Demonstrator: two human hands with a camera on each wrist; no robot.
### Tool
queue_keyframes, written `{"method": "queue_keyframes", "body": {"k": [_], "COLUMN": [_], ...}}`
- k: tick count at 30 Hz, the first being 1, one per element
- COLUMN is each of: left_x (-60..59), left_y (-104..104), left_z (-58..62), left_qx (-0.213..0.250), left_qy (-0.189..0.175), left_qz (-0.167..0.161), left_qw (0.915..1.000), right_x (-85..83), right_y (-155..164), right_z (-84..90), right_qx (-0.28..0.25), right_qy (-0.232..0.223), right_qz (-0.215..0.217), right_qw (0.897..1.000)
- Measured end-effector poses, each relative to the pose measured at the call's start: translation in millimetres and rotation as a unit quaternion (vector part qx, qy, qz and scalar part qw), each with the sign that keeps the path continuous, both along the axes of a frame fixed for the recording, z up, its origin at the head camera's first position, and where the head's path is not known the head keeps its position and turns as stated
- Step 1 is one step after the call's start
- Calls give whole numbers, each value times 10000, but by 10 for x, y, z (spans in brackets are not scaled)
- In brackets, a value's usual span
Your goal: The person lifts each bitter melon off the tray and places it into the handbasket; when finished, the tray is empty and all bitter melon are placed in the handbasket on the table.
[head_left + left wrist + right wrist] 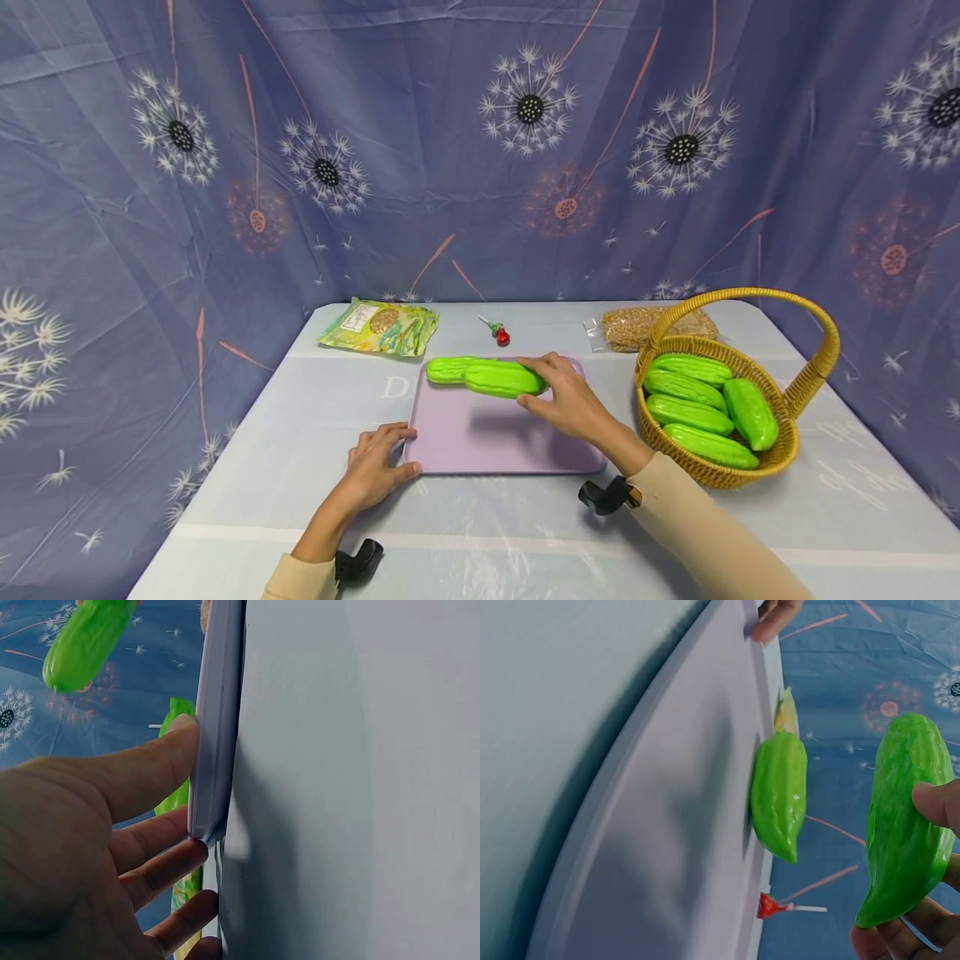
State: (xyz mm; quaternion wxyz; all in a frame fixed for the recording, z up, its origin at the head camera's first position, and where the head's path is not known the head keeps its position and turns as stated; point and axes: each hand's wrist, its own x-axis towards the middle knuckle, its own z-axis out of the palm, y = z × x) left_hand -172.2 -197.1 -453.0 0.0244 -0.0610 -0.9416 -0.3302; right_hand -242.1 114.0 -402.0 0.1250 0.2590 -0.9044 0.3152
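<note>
My right hand grips a bright green, ridged bitter gourd by its right end, raised above the lilac tray. In the right wrist view, thumb and fingers hold this gourd from either side, its pointed tip downward. A second bitter gourd lies at the tray's back left corner, partly overlapped by the held one in the head view. At the front left corner of the tray, my left hand holds the rim, thumb along the front edge and fingers at the left side.
A yellow wicker basket with a tall handle stands right of the tray, holding several green gourds. Along the back lie a green printed packet, a small red item with a white stick and a clear bag of tan grains.
</note>
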Motion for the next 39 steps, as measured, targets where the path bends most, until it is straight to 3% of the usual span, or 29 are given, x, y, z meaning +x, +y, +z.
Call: {"method": "queue_keyframes", "body": {"k": [22,32,39], "left_x": [-7,-22,-19], "left_y": [-2,0,0], "left_z": [-10,-16,-18], "left_qx": [-46,-54,-49], "left_qy": [77,-74,-79], "left_qz": [-26,10,6], "left_qw": [10000,10000,10000], "right_x": [346,448,484], "right_y": [837,1232,1479], "right_z": [266,330,361], "right_qx": [200,290,300], "right_qy": [455,592,985], "right_qz": [-300,-803,-914], "right_qw": [9983,9946,9905]}}
